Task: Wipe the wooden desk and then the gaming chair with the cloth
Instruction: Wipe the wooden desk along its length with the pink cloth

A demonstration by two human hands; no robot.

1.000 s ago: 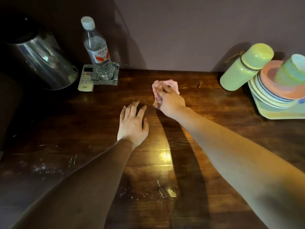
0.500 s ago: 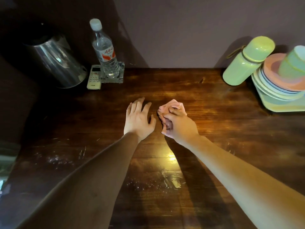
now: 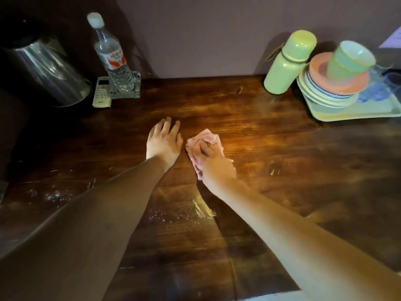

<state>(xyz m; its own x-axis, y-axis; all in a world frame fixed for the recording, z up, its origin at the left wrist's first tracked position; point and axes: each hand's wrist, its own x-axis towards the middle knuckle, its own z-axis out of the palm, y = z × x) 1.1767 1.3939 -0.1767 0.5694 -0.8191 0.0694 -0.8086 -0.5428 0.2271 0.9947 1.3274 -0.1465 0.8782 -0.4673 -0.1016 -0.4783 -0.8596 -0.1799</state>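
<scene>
Your wooden desk (image 3: 271,135) carries a steel kettle (image 3: 45,70), a white remote (image 3: 101,92) and a glass dish (image 3: 135,89) at the back left, with a green flask (image 3: 286,64) and a tray (image 3: 368,109) at the back right. The pink cloth (image 3: 205,136) lies mid-desk beside your flat left hand (image 3: 163,144), and pale smears (image 3: 204,209) lie nearer you.

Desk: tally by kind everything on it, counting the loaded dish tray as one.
Kettle: 1
Water bottle: 1
Remote: 1
Glass dish: 1
Green flask: 1
Loaded tray: 1
Pink cloth: 1
Total: 7
</scene>
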